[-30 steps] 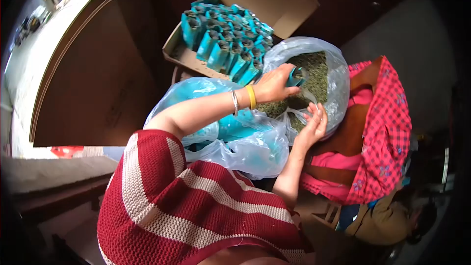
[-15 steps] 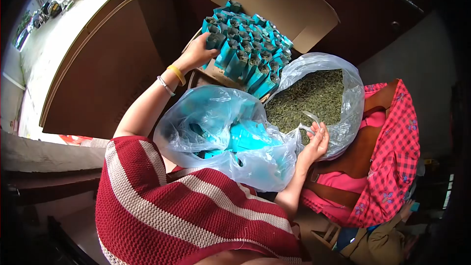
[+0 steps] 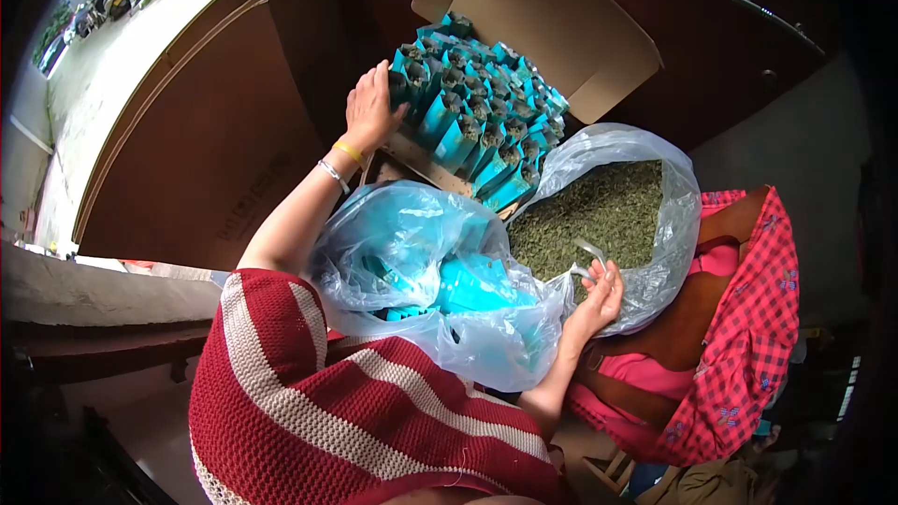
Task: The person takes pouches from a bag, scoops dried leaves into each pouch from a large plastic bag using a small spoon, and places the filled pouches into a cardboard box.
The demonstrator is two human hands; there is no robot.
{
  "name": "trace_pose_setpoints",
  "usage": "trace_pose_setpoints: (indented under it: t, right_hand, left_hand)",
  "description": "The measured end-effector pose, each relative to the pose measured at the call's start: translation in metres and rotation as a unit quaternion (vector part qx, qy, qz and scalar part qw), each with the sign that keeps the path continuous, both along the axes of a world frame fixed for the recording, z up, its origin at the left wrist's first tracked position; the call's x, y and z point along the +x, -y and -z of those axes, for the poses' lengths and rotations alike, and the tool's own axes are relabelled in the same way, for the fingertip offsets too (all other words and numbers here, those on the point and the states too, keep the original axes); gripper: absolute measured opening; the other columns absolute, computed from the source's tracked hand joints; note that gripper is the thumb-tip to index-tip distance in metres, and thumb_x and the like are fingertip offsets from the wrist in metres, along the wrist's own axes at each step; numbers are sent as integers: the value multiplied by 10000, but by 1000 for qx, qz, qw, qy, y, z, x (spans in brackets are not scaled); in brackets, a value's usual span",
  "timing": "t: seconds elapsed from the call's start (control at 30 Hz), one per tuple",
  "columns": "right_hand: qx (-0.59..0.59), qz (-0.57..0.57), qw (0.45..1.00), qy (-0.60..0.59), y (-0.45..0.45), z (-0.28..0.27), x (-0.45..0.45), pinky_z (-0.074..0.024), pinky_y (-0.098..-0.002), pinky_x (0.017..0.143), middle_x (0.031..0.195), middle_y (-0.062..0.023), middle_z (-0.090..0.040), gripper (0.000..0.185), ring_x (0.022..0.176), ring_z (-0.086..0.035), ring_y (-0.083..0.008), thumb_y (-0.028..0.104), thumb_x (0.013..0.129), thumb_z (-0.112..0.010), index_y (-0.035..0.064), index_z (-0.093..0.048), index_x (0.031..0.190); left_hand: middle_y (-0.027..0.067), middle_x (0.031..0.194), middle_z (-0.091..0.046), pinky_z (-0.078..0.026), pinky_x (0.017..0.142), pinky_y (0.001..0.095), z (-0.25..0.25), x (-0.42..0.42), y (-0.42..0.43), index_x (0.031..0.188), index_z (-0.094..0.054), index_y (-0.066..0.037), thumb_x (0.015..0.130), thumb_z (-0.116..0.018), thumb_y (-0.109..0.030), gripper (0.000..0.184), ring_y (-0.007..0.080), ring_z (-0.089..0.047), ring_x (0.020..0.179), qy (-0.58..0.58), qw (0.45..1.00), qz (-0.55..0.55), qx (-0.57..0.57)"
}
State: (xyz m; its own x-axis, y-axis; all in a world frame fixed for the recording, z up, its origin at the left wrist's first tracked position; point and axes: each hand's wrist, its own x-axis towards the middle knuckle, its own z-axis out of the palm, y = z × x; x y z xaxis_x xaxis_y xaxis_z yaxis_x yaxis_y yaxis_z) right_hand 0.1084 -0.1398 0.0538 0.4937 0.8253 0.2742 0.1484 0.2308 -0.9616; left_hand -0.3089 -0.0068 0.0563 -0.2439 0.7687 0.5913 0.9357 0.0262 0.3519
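Note:
My left hand (image 3: 372,110) is at the left corner of the cardboard box, fingers stretched and thumb apart, against the outermost of the turquoise packets (image 3: 456,142). These packets stand upright, close together, with open tops showing dry leaf bits. My right hand (image 3: 601,295) pinches a twisted clear plastic strip at the near edge of the bag of dried green leaves (image 3: 599,215). Left of it lies another clear plastic bag (image 3: 374,224) with flat turquoise packets (image 3: 482,282) inside.
The box's raised cardboard flap (image 3: 533,23) stands behind the packets. A large brown board (image 3: 187,140) leans at the left. Red checked cloth (image 3: 734,318) hangs over a brown wooden chair (image 3: 659,332) at the right. A dark panel with a metal handle (image 3: 778,21) is beyond.
My left hand has moved from above the leaves, with a turquoise packet, to the box's left corner, and its fingers have opened off the packet. My right hand stays at the bag's edge.

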Motion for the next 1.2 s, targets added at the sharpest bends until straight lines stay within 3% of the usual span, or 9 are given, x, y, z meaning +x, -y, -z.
trace_pose_setpoints:
  t: [0.1,0.2,0.37,0.5,0.6,0.87,1.0,1.13,1.2]
  right_hand:
    - [-13,-2,1000,7,1,1,2,-482,-254,736,1021,-133,-680,333,879,-626,-154,259,1004,-511,-10,-583,1186]
    - [-14,-6,1000,12,-2,2,3,-481,-254,735,1014,-129,-680,333,877,-625,-147,261,1004,-512,-9,-584,1184]
    - [-14,-11,1000,12,1,5,4,-484,-255,735,1008,-128,-681,335,870,-625,-146,262,1004,-512,-13,-588,1180]
    - [-22,-20,999,24,4,6,5,-488,-256,733,999,-127,-682,342,859,-624,-144,264,1004,-512,-20,-588,1178]
    - [-19,-25,999,33,2,8,5,-496,-270,754,993,-140,-691,340,855,-637,-163,253,1001,-518,-29,-595,1175]
    - [-20,-39,999,29,3,10,5,-498,-271,771,992,-140,-691,327,862,-639,-162,233,998,-521,-30,-589,1179]
    - [-25,-44,998,44,3,12,7,-501,-274,771,993,-142,-693,315,862,-644,-168,216,999,-520,-31,-585,1184]
    - [-13,-56,998,40,2,26,9,-497,-280,763,1012,-139,-689,341,849,-633,-162,246,1003,-513,-18,-580,1209]
    - [-14,-67,997,45,3,26,11,-500,-282,777,1008,-144,-693,326,867,-647,-173,227,1002,-516,-21,-581,1203]
  left_hand:
    - [173,1321,-505,-452,976,416,-7,-3,1,1402,-346,-50,775,-746,-242,769,336,-507,1198,-49,998,-7,-49]
    - [176,1321,-504,-457,967,411,-34,-6,-7,1411,-335,-47,773,-748,-244,785,328,-503,1200,49,985,-28,-163]
    - [175,1305,-515,-455,972,407,-35,1,-13,1416,-341,-62,770,-746,-235,782,328,-510,1193,60,985,-58,-154]
    - [173,1284,-526,-463,963,408,-6,-14,-14,1421,-344,-72,765,-738,-215,778,330,-528,1175,118,991,41,-44]
    - [178,1261,-536,-464,961,417,-12,-20,-6,1412,-349,-70,769,-717,-183,749,341,-528,1171,6,991,83,-104]
    - [166,1189,-590,-499,898,450,-31,-7,-7,1326,-416,-70,785,-681,-141,607,361,-580,1086,13,984,-7,-180]
    - [168,1162,-603,-512,867,454,-31,-10,-18,1306,-424,-69,785,-684,-159,589,363,-600,1049,40,988,-32,-146]
    - [227,1248,-551,-492,916,454,-16,-14,-24,1397,-349,-61,784,-655,-143,690,381,-565,1124,78,981,-13,-177]
    - [238,1324,-495,-481,942,452,-13,-11,-17,1426,-314,-59,787,-626,-120,714,389,-551,1146,102,988,-3,-113]
